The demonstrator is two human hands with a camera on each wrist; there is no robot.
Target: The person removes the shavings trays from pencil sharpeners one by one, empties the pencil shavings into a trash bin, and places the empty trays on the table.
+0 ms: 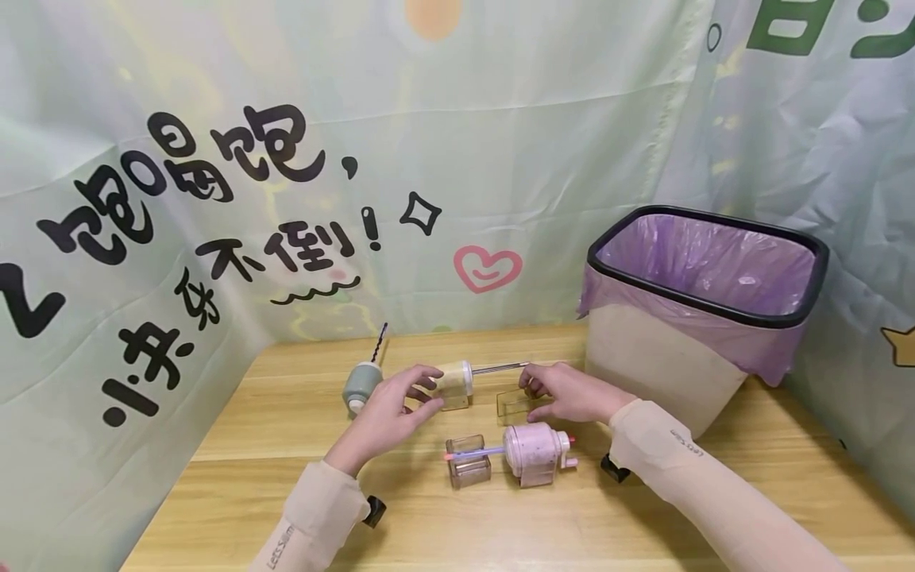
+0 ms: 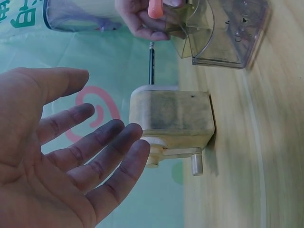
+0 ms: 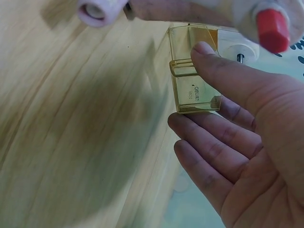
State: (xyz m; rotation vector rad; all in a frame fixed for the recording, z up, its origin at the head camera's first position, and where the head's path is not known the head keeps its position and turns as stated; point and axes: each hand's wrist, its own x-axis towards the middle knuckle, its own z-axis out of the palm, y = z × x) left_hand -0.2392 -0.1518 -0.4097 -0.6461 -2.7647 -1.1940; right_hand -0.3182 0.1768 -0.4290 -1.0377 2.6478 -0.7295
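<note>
My left hand (image 1: 396,409) is spread beside a cream-yellow crank pencil sharpener (image 1: 452,384); in the left wrist view its loosely bent fingers hold nothing. A dark pencil (image 2: 151,64) sticks out of that sharpener's front, towards the right hand. My right hand (image 1: 572,392) is around a clear yellow shavings box (image 3: 197,90), thumb on one side and extended fingers on the other, with no firm grip showing. Nearer me lies a pink pencil sharpener (image 1: 530,453) with a blue-purple pencil (image 1: 493,450) in it, reaching over a clear brownish shavings box (image 1: 469,475).
A grey-green sharpener (image 1: 362,387) with a dark spiral pencil (image 1: 380,342) stands at the back left. On the right is a cream bin (image 1: 654,357) lined with a purple bag (image 1: 715,262). A printed cloth (image 1: 500,175) hangs behind the wooden table (image 1: 236,492).
</note>
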